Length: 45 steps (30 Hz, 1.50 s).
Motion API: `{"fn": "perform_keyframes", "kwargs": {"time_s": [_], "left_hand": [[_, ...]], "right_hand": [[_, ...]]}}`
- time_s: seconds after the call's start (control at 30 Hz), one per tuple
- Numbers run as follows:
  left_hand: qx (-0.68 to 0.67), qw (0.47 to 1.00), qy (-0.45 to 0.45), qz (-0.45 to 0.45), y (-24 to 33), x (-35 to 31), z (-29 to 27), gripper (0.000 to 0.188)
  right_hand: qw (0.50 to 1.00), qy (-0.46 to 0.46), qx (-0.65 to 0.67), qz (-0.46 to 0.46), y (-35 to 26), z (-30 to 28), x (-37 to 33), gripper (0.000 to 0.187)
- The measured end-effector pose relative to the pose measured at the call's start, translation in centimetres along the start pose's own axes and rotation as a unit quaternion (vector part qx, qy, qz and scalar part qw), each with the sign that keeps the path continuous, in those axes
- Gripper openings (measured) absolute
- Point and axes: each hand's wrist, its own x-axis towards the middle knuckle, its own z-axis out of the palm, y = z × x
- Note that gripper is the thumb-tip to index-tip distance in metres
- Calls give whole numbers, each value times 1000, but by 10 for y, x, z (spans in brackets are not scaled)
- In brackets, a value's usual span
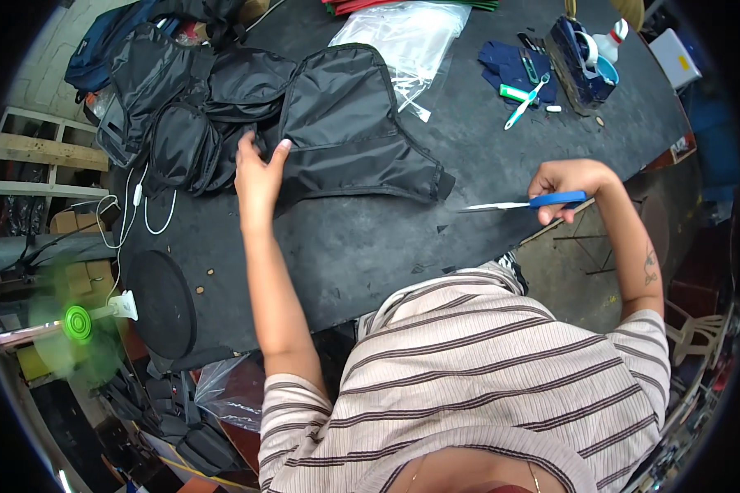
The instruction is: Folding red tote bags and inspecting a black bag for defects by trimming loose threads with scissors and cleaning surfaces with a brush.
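A black fabric bag (345,111) with several zipped sections lies spread over the table, a narrow end pointing toward the right. My left hand (259,174) rests at its near side, thumb and fingers apart against the dark cloth; some fingertips are partly hidden by the folds. Off to the right, my right hand (561,187) holds a pair of scissors (501,206) by the blue handles. The blades look closed and point left, apart from the bag's narrow end. Small black scraps (442,229) lie on the table below the blades.
Clear plastic sheets (411,37) lie beyond the bag. At the far right are a toothbrush (526,103), dark blue cloth (497,62) and a dark box (580,70) holding tape rolls. A black disc (161,304), white cable (137,193) and spinning green fan (78,324) are left.
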Motion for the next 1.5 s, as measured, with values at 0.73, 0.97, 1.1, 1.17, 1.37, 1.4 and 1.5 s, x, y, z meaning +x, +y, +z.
{"fn": "perform_keyframes", "kwargs": {"time_s": [0.73,0.97,1.1,1.17,1.37,1.4,1.5], "left_hand": [[-521,829,-72,-193,73,-90,94,34],[-634,721,-114,-253,95,-81,103,63],[-740,568,-94,-347,113,-87,127,72],[-796,456,-168,-361,115,-82,134,36],[-726,582,-194,-311,114,-85,127,30],[-731,588,-199,-284,115,-89,124,33],[-729,606,-179,-262,117,-96,118,45]], "right_hand": [[862,179,433,-192,15,113,93,54],[849,211,425,-234,13,121,103,54],[810,276,461,-235,18,117,104,54],[799,258,482,-251,20,115,104,54],[829,263,423,-256,17,116,105,58],[836,262,415,-247,15,117,106,57],[852,232,398,-247,11,120,110,55]]}}
